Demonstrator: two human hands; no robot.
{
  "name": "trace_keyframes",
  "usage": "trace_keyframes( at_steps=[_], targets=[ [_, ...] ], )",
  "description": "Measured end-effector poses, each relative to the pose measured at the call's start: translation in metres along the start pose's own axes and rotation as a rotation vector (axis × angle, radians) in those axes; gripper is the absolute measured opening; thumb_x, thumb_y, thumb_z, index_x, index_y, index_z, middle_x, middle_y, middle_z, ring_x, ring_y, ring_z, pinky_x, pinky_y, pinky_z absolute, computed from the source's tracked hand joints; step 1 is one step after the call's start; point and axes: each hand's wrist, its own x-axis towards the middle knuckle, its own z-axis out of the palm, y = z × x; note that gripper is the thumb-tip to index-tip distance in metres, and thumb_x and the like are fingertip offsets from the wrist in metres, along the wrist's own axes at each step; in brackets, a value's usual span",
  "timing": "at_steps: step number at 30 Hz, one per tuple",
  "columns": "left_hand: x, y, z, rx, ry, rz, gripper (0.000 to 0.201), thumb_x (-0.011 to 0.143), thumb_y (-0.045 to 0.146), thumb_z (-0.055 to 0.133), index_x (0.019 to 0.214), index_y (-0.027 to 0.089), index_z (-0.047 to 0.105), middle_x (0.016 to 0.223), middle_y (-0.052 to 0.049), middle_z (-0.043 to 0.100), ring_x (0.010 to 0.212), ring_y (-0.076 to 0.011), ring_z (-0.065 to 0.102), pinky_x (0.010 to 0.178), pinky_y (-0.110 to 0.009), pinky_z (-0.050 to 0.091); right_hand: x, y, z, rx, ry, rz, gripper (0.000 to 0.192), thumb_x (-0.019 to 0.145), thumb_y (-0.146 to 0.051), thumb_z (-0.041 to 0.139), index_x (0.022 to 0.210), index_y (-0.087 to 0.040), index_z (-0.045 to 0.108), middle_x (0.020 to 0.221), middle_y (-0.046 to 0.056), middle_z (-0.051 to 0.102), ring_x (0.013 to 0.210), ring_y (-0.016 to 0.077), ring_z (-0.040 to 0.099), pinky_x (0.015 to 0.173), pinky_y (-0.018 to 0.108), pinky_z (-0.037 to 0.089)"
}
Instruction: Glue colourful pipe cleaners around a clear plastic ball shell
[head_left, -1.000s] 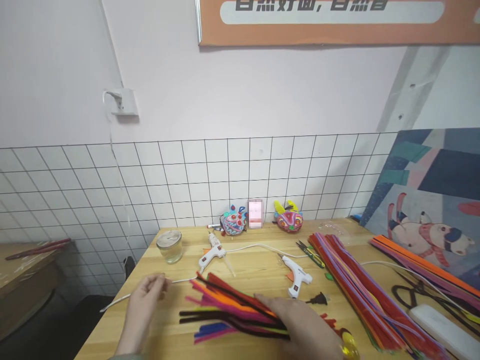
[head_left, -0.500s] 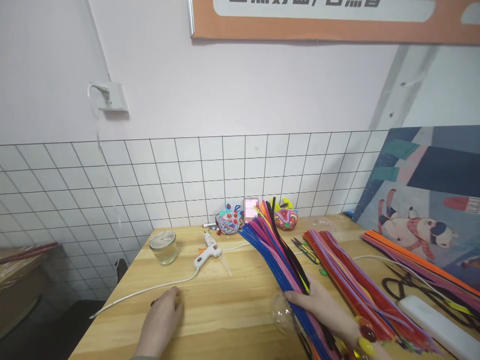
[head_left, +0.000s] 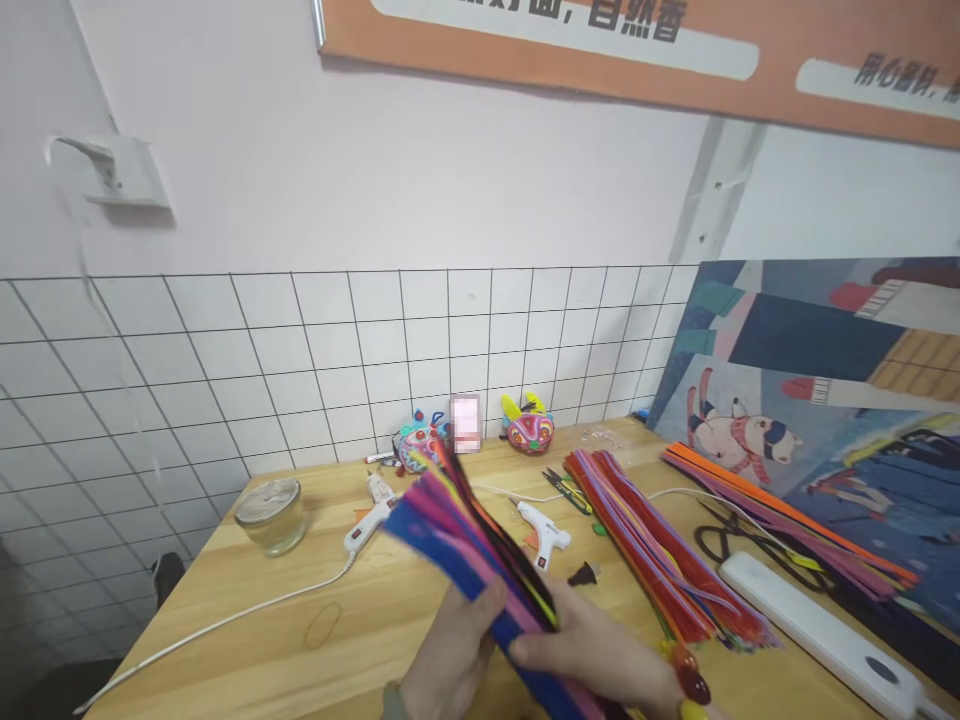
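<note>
Head view, listed by size.

- Bench: pale wood, carrying everything below, both hands low at its near edge.
- Painted panel: leaning against the wall, far right of the hands.
- Loose pipe cleaners: a long red-and-purple heap lying just right of the hands; a second orange and purple run lies further right, before the panel.
- Held bundle of pipe cleaners: blue, pink, black and yellow, lifted off the bench and fanning up and away to the left from the hands.
- White power strip: right of the hands, near the bench edge.
- Right hand: fingers curled round the bundle's lower end.
- Left hand: closed on the same bundle from the left, thumb laid across the stems.
- Glass jar: well left of the hands.
- Two white glue guns: just beyond the bundle.
- Black scissors: right, beside the orange run.

Judgement: the step in hand looks like gathering and squaring the bundle. A next move would call for a firm two-handed hold so no stems slip out.
</note>
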Motion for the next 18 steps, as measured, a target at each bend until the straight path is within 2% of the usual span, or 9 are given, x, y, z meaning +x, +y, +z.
trace_keyframes(
  at_steps=[3, 5, 6, 8, 10, 11, 13, 15, 18],
  targets=[
    [0.008, 0.0, 0.009, -0.256, 0.121, -0.063, 0.025, 0.06, 0.025, 0.08, 0.08, 0.011, 0.075, 0.079, -0.011, 0.075, 0.084, -0.0257, 0.068, 0.085, -0.035, 0.049, -0.006, -0.004, 0.005, -0.078, -0.028, 0.025, 0.07, 0.076, -0.049, 0.066, 0.136, -0.017, 0.045, 0.131, 0.009, 0.055, 0.127, 0.0263, 0.043, 0.109, 0.038, 0.029],
    [0.014, 0.004, 0.006, -0.347, 0.149, -0.086, 0.013, 0.06, 0.019, 0.077, 0.067, 0.009, 0.074, 0.064, -0.009, 0.073, 0.071, -0.0231, 0.069, 0.08, -0.034, 0.052, -0.012, -0.003, 0.005, -0.099, -0.003, 0.053, 0.067, 0.083, -0.058, 0.051, 0.136, -0.018, 0.046, 0.143, 0.007, 0.044, 0.138, 0.0229, 0.026, 0.114, 0.035, 0.016],
    [0.017, 0.006, 0.003, -0.374, 0.157, -0.079, 0.009, 0.062, 0.019, 0.075, 0.063, 0.01, 0.073, 0.059, -0.007, 0.071, 0.066, -0.0211, 0.068, 0.077, -0.033, 0.053, -0.016, -0.002, 0.004, -0.094, 0.02, 0.067, 0.065, 0.085, -0.06, 0.047, 0.135, -0.019, 0.048, 0.145, 0.006, 0.042, 0.139, 0.0212, 0.024, 0.115, 0.033, 0.015],
    [0.022, 0.012, -0.005, -0.425, 0.175, -0.04, 0.006, 0.065, 0.016, 0.07, 0.06, 0.013, 0.071, 0.057, -0.003, 0.07, 0.061, -0.0167, 0.067, 0.071, -0.028, 0.054, -0.024, 0.002, 0.003, -0.054, 0.074, 0.076, 0.06, 0.086, -0.058, 0.046, 0.134, -0.021, 0.049, 0.138, 0.008, 0.05, 0.134, 0.0204, 0.036, 0.111, 0.032, 0.025],
    [0.025, 0.016, -0.012, -0.469, 0.201, -0.01, 0.012, 0.068, 0.012, 0.064, 0.059, 0.015, 0.07, 0.056, 0.0, 0.069, 0.058, -0.0134, 0.066, 0.067, -0.023, 0.054, -0.032, 0.005, 0.003, -0.084, 0.119, 0.035, 0.052, 0.088, -0.051, 0.049, 0.131, -0.022, 0.048, 0.118, 0.009, 0.06, 0.112, 0.0202, 0.056, 0.097, 0.031, 0.043],
    [0.026, 0.017, -0.015, -0.48, 0.212, -0.007, 0.015, 0.07, 0.011, 0.061, 0.059, 0.015, 0.07, 0.055, 0.0, 0.069, 0.057, -0.0128, 0.066, 0.065, -0.023, 0.054, -0.035, 0.007, 0.004, -0.158, 0.127, -0.005, 0.044, 0.089, -0.046, 0.049, 0.126, -0.023, 0.05, 0.109, 0.007, 0.062, 0.099, 0.019, 0.06, 0.088, 0.03, 0.047],
    [0.026, 0.017, -0.017, -0.484, 0.224, -0.022, 0.021, 0.074, 0.01, 0.055, 0.061, 0.013, 0.071, 0.056, -0.003, 0.069, 0.055, -0.014, 0.066, 0.064, -0.024, 0.055, -0.038, 0.009, 0.005, -0.38, 0.113, -0.105, 0.028, 0.09, -0.034, 0.049, 0.115, -0.024, 0.055, 0.099, 0.004, 0.061, 0.084, 0.0158, 0.059, 0.077, 0.026, 0.048],
    [0.026, 0.016, -0.018, -0.478, 0.221, -0.054, 0.025, 0.077, 0.013, 0.049, 0.07, 0.01, 0.073, 0.065, -0.009, 0.073, 0.063, -0.0182, 0.069, 0.067, -0.028, 0.056, -0.037, 0.013, 0.005, -0.568, 0.086, -0.157, 0.02, 0.085, -0.022, 0.054, 0.104, -0.026, 0.059, 0.096, 0.001, 0.06, 0.079, 0.0136, 0.057, 0.073, 0.022, 0.046],
    [0.026, 0.014, -0.019, -0.484, 0.157, -0.074, 0.032, 0.081, 0.023, 0.046, 0.09, 0.01, 0.074, 0.096, -0.014, 0.075, 0.088, -0.0245, 0.07, 0.079, -0.035, 0.055, -0.029, 0.023, 0.005, -0.615, 0.064, -0.157, 0.02, 0.077, -0.017, 0.061, 0.096, -0.024, 0.061, 0.091, -0.001, 0.06, 0.072, 0.0113, 0.057, 0.065, 0.019, 0.044]
  ],
)
